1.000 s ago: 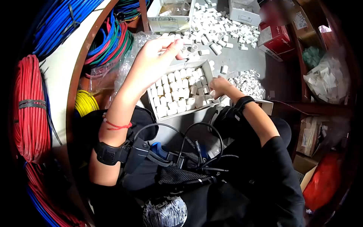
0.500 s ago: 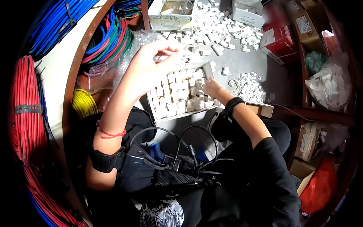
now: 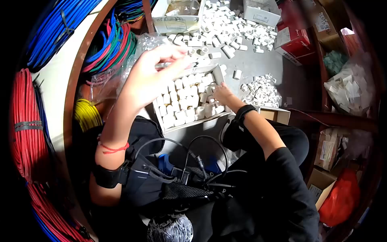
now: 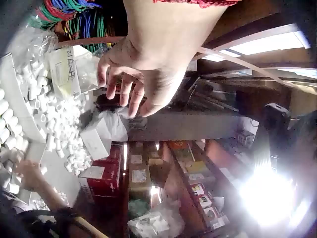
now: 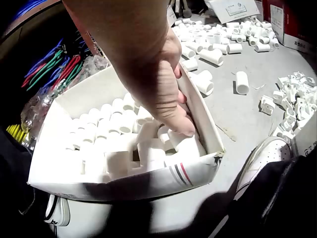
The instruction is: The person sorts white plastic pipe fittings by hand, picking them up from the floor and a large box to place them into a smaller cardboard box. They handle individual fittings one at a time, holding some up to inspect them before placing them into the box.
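Note:
My right hand (image 3: 223, 96) reaches into the right end of an open cardboard box (image 5: 79, 96) filled with rows of short white plastic pipe couplings (image 3: 183, 97). In the right wrist view its thumb lies on a white pipe coupling (image 5: 185, 143) in the near right corner, while the other fingers are partly hidden along the side wall. I cannot tell whether they grip that coupling. My left hand (image 4: 153, 82) is raised near the box's far left side, fingers loosely bent and nothing in them.
Loose couplings (image 3: 225, 30) cover the floor behind the box. A heap of small white clips (image 3: 264, 90) lies to the right, near a red carton (image 3: 292, 42). Coiled cables (image 3: 30, 121) line the left side. Another white box (image 3: 177, 22) stands at the back.
My right hand has moved left from the box's right wall into its right end. The left hand stays raised, its fingers now more loosely spread, and has drifted slightly left and down.

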The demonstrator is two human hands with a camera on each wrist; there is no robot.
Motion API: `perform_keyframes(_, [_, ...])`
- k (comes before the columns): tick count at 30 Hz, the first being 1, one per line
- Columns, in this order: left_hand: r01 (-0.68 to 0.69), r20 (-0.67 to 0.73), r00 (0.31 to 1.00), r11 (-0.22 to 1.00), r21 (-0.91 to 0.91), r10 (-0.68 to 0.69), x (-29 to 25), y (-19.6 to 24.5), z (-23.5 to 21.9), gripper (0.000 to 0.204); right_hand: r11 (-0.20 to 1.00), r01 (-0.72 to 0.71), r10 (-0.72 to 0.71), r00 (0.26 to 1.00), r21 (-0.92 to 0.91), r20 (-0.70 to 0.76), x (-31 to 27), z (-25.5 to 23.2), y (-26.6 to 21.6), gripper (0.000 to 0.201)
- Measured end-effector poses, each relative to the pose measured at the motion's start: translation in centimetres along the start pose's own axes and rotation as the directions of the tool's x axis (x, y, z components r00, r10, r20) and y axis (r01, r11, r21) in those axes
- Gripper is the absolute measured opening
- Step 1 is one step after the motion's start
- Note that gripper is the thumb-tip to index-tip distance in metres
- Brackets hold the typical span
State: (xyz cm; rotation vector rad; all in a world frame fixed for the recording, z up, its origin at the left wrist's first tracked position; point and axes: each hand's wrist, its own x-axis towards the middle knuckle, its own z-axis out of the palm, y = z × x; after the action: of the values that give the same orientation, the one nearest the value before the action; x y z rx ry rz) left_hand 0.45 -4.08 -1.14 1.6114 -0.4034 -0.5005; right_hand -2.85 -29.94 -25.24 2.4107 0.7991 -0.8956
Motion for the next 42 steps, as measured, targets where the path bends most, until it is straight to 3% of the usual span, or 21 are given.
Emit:
perform_keyframes(1, [0.019, 0.023, 1.0, 0.999, -0.048, -0.018, 0.1, -0.1, -0.2, 0.016, 1.0, 0.0, 0.0, 1.0, 0.004, -0.014, 0.1, -0.1, 0.3, 0.018])
perform_keyframes(2, [-0.058, -0.001, 0.998, 0.988, 0.143, 0.058, 0.1, -0.2, -0.4, 0.015, 1.0, 0.001, 0.0, 1.0, 0.01, -0.027, 0.1, -0.1, 0.6, 0.019])
perform_keyframes(3, [-0.067, -0.044, 0.996, 0.986, 0.151, 0.075, 0.1, -0.1, 0.0, 0.014, 1.0, 0.003, -0.002, 0.999, 0.016, -0.04, 0.1, -0.1, 0.9, 0.02])
perform_keyframes(5, [-0.081, -0.133, 0.986, 0.982, 0.169, 0.104, -0.1, 0.2, 0.6, 0.017, 0.991, -0.018, 0.043, 0.981, 0.131, -0.188, -0.1, -0.5, 1.4, 0.019])
perform_keyframes(7, [-0.069, -0.103, 0.991, 0.983, 0.17, 0.087, 0.2, -0.1, 0.4, 0.016, 0.978, -0.007, 0.069, 0.954, 0.206, -0.292, 0.2, -0.9, 2.0, 0.018])
perform_keyframes(9, [-0.07, -0.062, 0.995, 0.985, 0.161, 0.08, 0.6, -0.9, 0.0, 0.016, 0.984, -0.047, 0.124, 0.877, 0.174, -0.464, 0.1, -0.7, 2.5, 0.016])
perform_keyframes(10, [-0.056, -0.084, 0.994, 0.994, 0.096, 0.064, 0.4, -0.6, 0.4, 0.014, 0.974, -0.073, 0.174, 0.845, 0.214, -0.505, 0.0, -0.8, 2.9, 0.015])
perform_keyframes(13, [-0.115, -0.137, 0.982, 0.985, 0.132, 0.133, 0.4, -0.7, 1.1, 0.016, 0.924, -0.181, 0.36, 0.709, 0.338, -0.606, -0.6, -1.5, 4.9, 0.011])
perform_keyframes(15, [0.044, -0.152, 0.988, 0.997, 0.061, -0.035, 0.4, 0.7, 1.3, 0.009, 0.85, -0.284, 0.515, 0.623, 0.444, -0.588, -0.7, -1.0, 6.8, 0.011])
perform_keyframes(17, [-0.054, -0.067, 0.995, 0.975, 0.217, 0.07, 0.8, 0.3, 0.7, 0.006, 0.73, -0.383, 0.661, 0.606, 0.566, -0.443, -0.1, 0.3, 8.7, 0.011])
perform_keyframes(18, [-0.024, -0.088, 0.995, 0.945, 0.326, 0.055, 1.1, 0.8, 1.2, 0.005, 0.657, -0.431, 0.724, 0.59, 0.619, -0.357, 0.2, 1.2, 9.7, 0.011])
perform_keyframes(20, [0.034, -0.113, 0.993, 0.893, 0.448, 0.018, 1.5, 1.8, 2.0, 0.007, 0.546, -0.537, 0.726, 0.686, 0.643, -0.043, 0.1, 1.7, 11.4, 0.012])
perform_keyframes(21, [-0.012, -0.112, 0.992, 0.943, 0.331, 0.052, 1.7, 1.2, 2.2, 0.01, 0.492, -0.589, 0.697, 0.708, 0.64, 0.116, 0.1, 1.7, 12.3, 0.013])
perform_keyframes(23, [0.124, -0.063, 0.992, 0.96, 0.252, -0.112, 2.1, 2.1, 2.2, 0.01, 0.46, -0.584, 0.73, 0.677, 0.67, 0.089, 0.8, 3.6, 13.7, 0.018])
perform_keyframes(25, [-0.032, 0.026, 0.999, 0.907, 0.421, 0.024, 2.9, 2.1, 2.4, 0.007, 0.437, -0.547, 0.768, 0.64, 0.714, 0.02, 1.4, 5.6, 14.7, 0.02])
perform_keyframes(26, [0.032, -0.026, 0.999, 0.906, 0.422, -0.023, 3.4, 2.3, 2.8, 0.007, 0.386, -0.562, 0.794, 0.606, 0.731, 0.046, 1.9, 6.2, 15.2, 0.021])
perform_keyframes(30, [0.064, 0.053, 0.995, 0.954, 0.292, -0.083, 5.9, 1.9, 2.3, 0.012, 0.332, -0.589, 0.751, 0.637, 0.737, 0.171, 2.6, 7.1, 17.7, 0.024])
perform_keyframes(33, [0.101, 0.061, 0.989, 0.925, 0.366, -0.132, 8.0, 1.4, 2.3, 0.014, 0.318, -0.598, 0.771, 0.615, 0.736, 0.167, 4.1, 8.2, 19.8, 0.024])
perform_keyframes(37, [0.095, 0.116, 0.984, 0.948, 0.304, -0.136, 10.1, 0.5, 1.6, 0.012, 0.241, -0.558, 0.789, 0.589, 0.794, 0.174, 5.8, 7.4, 21.7, 0.024])
perform_keyframes(41, [0.168, 0.031, 0.979, 0.891, 0.421, -0.199, 11.1, 0.6, 2.1, 0.015, 0.308, -0.493, 0.794, 0.605, 0.814, 0.066, 7.3, 7.2, 21.1, 0.031])
perform_keyframes(42, [0.153, -0.012, 0.987, 0.895, 0.42, -0.163, 10.8, 0.3, 2.2, 0.015, 0.322, -0.486, 0.796, 0.604, 0.813, 0.046, 7.6, 6.9, 20.7, 0.033])
